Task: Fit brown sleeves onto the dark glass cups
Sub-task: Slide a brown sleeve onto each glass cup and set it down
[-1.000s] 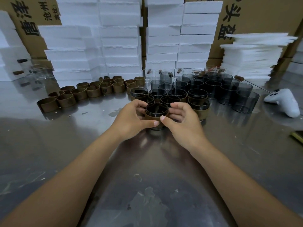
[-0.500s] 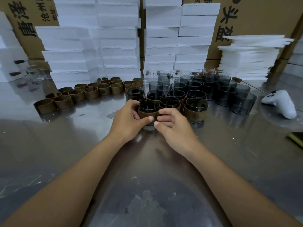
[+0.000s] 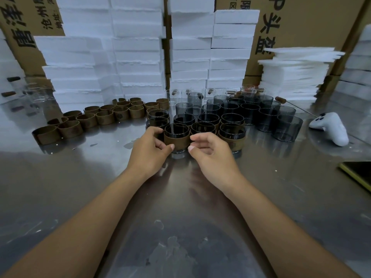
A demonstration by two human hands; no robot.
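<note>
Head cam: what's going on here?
A person's left hand and right hand hold a dark glass cup with a brown sleeve already around it, upright on the steel table. Several sleeved cups stand just behind; empty brown sleeves lie to the left, bare dark cups at the right.

My steel tabletop (image 3: 180, 227) shines dully and mirrors what stands at its back. Along the far edge rise stacks of white foam blocks (image 3: 136, 57), with printed cardboard boxes (image 3: 301, 23) behind them and a pile of thin foam sheets (image 3: 293, 73) to my right.
</note>
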